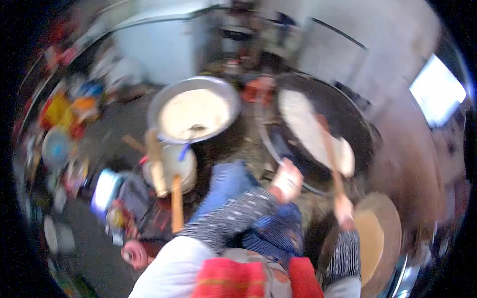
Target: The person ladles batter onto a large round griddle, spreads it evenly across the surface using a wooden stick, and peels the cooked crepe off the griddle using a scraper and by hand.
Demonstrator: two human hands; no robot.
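Paddle point(328, 144), long and wooden, is clasped in your right hand point(344, 209) and slants across the near end of a pale sheet point(303, 121) lying in the dark round pan point(350, 116). Your left hand point(287, 183) is at the pan's near-left rim; blur hides whether it grips anything. Left of the pan you have a metal basin point(234, 102) of creamy mixture point(194, 111); a brown round tray point(392, 218) sits beside your right forearm.

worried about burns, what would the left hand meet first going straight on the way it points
Likely the large dark pan: the left hand points at its near rim and overlaps it in the picture. Depth is unclear; if it cleared the rim, the pale sheet would come next.
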